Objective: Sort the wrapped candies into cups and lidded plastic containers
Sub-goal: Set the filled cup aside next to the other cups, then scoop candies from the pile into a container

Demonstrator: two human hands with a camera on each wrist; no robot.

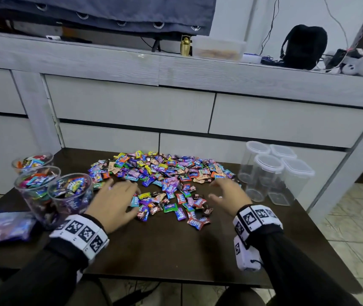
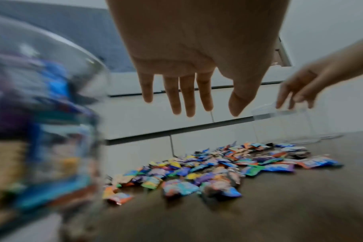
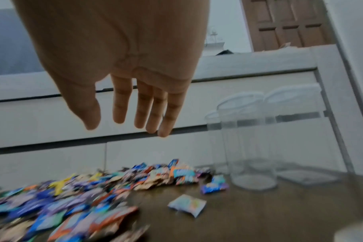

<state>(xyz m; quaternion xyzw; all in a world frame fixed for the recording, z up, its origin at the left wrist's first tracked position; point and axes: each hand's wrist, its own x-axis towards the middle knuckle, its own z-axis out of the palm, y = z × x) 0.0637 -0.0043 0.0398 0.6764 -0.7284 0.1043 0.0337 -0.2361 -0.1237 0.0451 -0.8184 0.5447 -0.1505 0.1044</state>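
We keep both palms down with fingers spread and holding nothing, left hand (image 1: 113, 200) beside the candy-filled cups (image 1: 70, 193), right hand (image 1: 229, 193) near the lidded containers (image 1: 271, 171), over the candy pile (image 1: 165, 173) mid-table (image 1: 176, 250), bare tabletop at the near edge.

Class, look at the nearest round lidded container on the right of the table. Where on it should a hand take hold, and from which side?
Grip the round lidded container round its clear wall just under the lid, coming from the left with the right hand. It stands upright, tall and narrow; the other containers crowd its right and rear, while the candy pile side is open.
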